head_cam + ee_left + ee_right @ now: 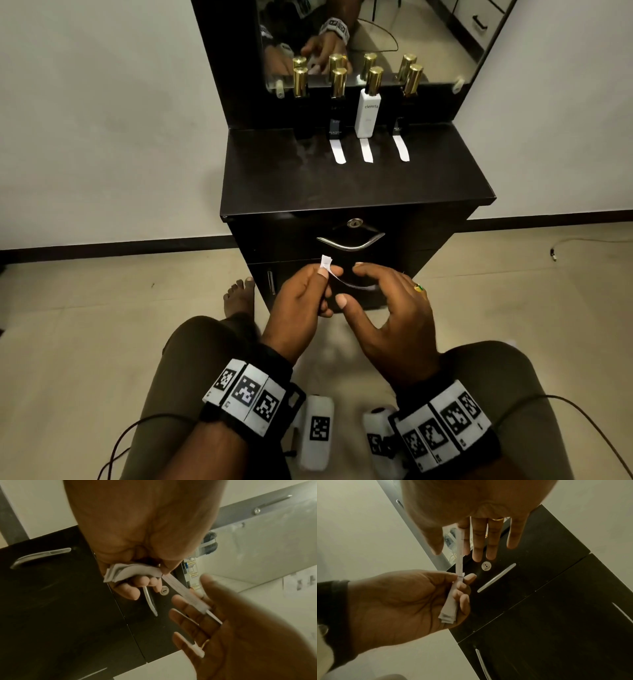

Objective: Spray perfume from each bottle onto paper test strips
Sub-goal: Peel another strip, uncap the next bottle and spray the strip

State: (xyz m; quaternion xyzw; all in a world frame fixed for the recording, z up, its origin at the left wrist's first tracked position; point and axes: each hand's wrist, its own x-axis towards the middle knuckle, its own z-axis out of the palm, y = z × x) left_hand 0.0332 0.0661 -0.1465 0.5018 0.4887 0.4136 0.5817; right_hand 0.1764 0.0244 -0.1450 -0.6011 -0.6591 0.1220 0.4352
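Note:
Four gold-capped perfume bottles stand at the back of the dark dresser top (308, 185): black ones (301, 102) (337, 109) (406, 106) and a white one (368, 109). Paper strips (338, 150) (367, 150) (401, 148) lie in front of the three right-hand bottles. In front of the drawer, my left hand (325, 274) (159, 573) (460, 577) pinches a bundle of strips (123, 572) (449, 608) between thumb and fingers. One strip (181, 592) (459, 553) sticks out of it and lies along the straight fingers of my right hand (351, 283) (191, 587) (452, 552), whose thumb stands apart.
A mirror (428, 41) rises behind the bottles. Just beyond my hands are the drawer's curved metal handle (351, 241) and its lock (354, 223). My knees and a bare foot (239, 294) are on the pale floor, and a cable end (553, 253) lies at the right.

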